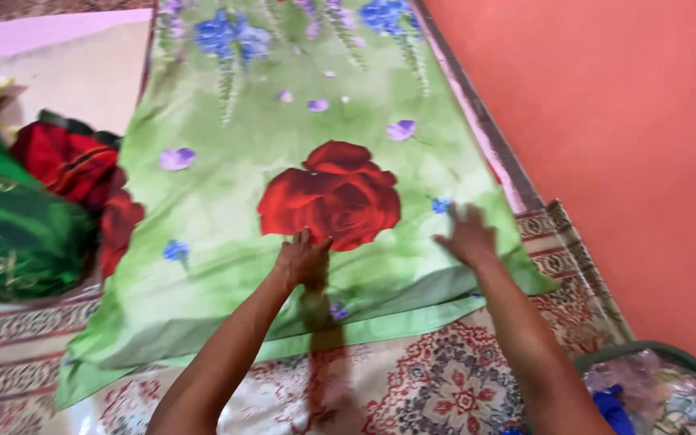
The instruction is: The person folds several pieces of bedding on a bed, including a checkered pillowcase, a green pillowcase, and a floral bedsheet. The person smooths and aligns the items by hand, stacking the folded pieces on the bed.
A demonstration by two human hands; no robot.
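Observation:
A light green cloth [235, 217] printed with a large red rose, blue flowers and purple petals lies spread flat over a patterned rug [445, 387]. My left hand [303, 258] rests palm down on the cloth just below the rose, fingers together and holding nothing. My right hand [467, 234] lies flat on the cloth to the right of the rose with fingers spread, near the cloth's right edge. Both forearms reach in from the bottom of the view.
A dark green cloth with gold pattern [10, 217] and a red cloth [70, 161] lie bunched at the left. An orange wall [622, 145] runs along the right. A round basket [662, 387] holding plastic and a blue item sits at the bottom right.

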